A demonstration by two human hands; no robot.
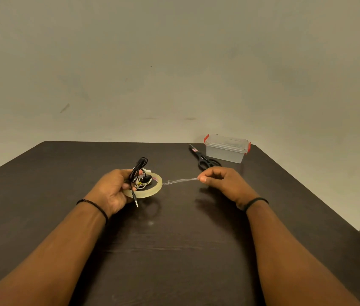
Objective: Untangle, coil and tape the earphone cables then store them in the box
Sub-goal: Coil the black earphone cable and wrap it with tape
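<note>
Clear tape strip between two hands; one box, one scissors.

Two hands are in view: the left hand and the right hand. One coiled black earphone cable and one tape roll sit at the left hand. Beyond the right hand lie one pair of scissors and one clear box. Each wrist bears one black band.

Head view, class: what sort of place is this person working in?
Probably a plain indoor room: a dark wooden table against a bare beige wall, holding only scissors and a lidded plastic box.
</note>
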